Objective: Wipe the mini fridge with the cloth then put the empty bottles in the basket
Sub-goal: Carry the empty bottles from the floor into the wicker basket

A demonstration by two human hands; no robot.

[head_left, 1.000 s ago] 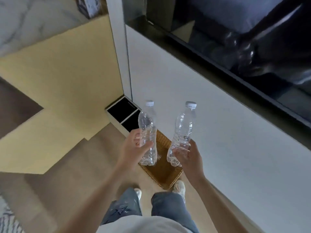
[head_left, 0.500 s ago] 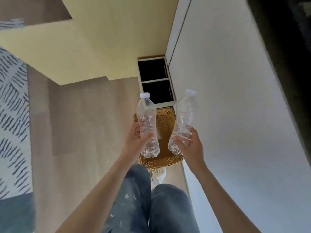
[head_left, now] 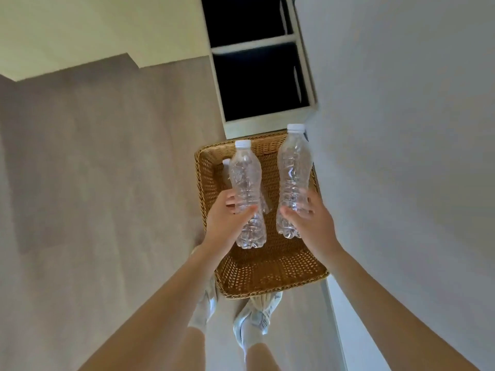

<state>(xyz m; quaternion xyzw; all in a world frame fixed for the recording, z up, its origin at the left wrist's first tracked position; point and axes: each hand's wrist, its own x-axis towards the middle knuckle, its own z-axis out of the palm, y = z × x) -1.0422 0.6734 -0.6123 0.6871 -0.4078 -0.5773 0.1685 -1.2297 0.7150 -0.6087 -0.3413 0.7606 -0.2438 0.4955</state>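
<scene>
My left hand (head_left: 227, 218) grips a clear empty bottle (head_left: 245, 183) with a white cap around its lower half. My right hand (head_left: 310, 220) grips a second clear empty bottle (head_left: 294, 170) the same way. Both bottles are held roughly upright over a brown wicker basket (head_left: 267, 274) that sits on the floor below me. A third bottle (head_left: 227, 170) lies in the basket, mostly hidden behind the left-hand bottle. The mini fridge and the cloth are out of view.
A white shelf unit (head_left: 257, 124) with two dark compartments stands just beyond the basket. A white cabinet side (head_left: 401, 129) runs along the right. Pale wood floor (head_left: 107, 183) spreads to the left. My feet in white shoes (head_left: 254, 317) stand at the basket's near edge.
I have leaned down toward the basket, so it fills more of the view. Both hands have lowered the bottles closer over it, still holding them.
</scene>
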